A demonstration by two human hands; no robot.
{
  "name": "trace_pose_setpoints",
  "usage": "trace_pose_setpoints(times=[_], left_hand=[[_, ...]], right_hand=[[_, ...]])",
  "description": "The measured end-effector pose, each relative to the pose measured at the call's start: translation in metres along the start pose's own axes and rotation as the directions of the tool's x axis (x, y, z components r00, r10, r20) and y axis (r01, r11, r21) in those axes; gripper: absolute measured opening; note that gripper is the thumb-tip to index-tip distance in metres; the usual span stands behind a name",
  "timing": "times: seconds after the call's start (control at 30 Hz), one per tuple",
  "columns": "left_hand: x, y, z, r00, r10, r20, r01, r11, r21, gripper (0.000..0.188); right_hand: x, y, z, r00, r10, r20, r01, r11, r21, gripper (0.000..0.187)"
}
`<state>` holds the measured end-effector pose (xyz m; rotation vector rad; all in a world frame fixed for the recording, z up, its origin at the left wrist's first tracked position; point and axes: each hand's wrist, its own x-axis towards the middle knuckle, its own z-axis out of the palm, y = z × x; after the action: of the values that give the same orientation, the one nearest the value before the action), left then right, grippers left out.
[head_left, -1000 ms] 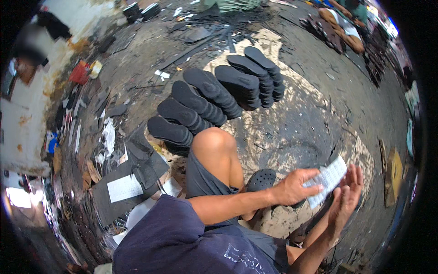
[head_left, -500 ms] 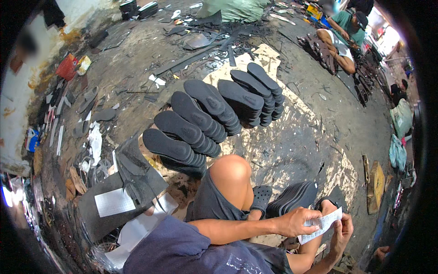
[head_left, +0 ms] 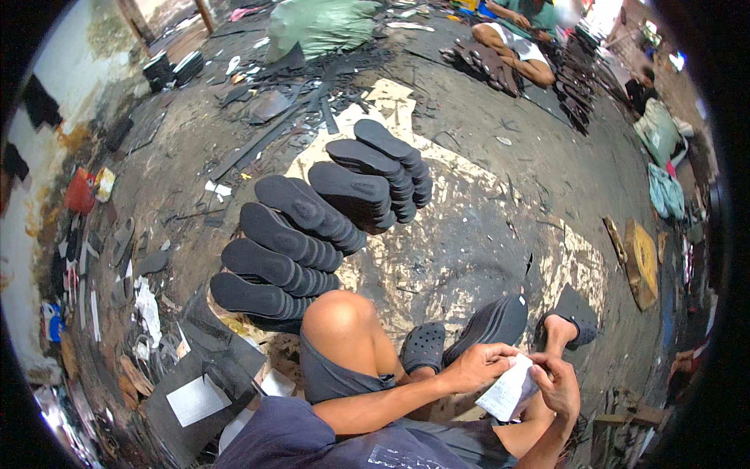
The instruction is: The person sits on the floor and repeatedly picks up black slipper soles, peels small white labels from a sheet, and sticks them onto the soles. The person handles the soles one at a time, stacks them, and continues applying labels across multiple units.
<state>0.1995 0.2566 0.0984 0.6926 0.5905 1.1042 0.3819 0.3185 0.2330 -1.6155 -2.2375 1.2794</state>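
A small sheet of printed paper [head_left: 506,394] is held up between my two hands, over my lower right leg. My left hand [head_left: 479,367] pinches its upper edge with thumb and fingertips. At the paper's upper right corner, my right hand [head_left: 558,388] is closed on it, fingers bent. Just beyond my hands, between my feet, lies a stack of black shoe soles [head_left: 492,328]. Several more stacks of dark soles [head_left: 293,207] lean in a curved row ahead and to the left, past my bent knee.
A black sheet [head_left: 168,402] with a white paper [head_left: 198,401] on it lies at my left. Scraps and a green sack [head_left: 320,30] are at the far side. A person [head_left: 519,35] sits at the far right near dark footwear [head_left: 480,66]. A yellowish block [head_left: 641,264] lies to the right.
My hands have moved left and slightly up with the paper, which now hangs lower from their fingertips. The view has turned, shifting the sole stacks to the left.
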Motion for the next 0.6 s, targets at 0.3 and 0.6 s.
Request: trace_pose_setpoints(times=[0.3,0.6], left_hand=[[-0.004,0.032,-0.016,0.986,-0.022,-0.165,0.085,0.919,0.384,0.036],[0.026,0.004,-0.02,0.984,-0.034,-0.174,0.076,0.967,0.244,0.038]], right_hand=[[0.013,0.044,0.015,0.997,0.048,0.061,-0.058,0.983,0.173,0.02],[0.017,0.083,0.011,0.997,-0.083,0.007,0.082,0.995,0.058,0.027]])
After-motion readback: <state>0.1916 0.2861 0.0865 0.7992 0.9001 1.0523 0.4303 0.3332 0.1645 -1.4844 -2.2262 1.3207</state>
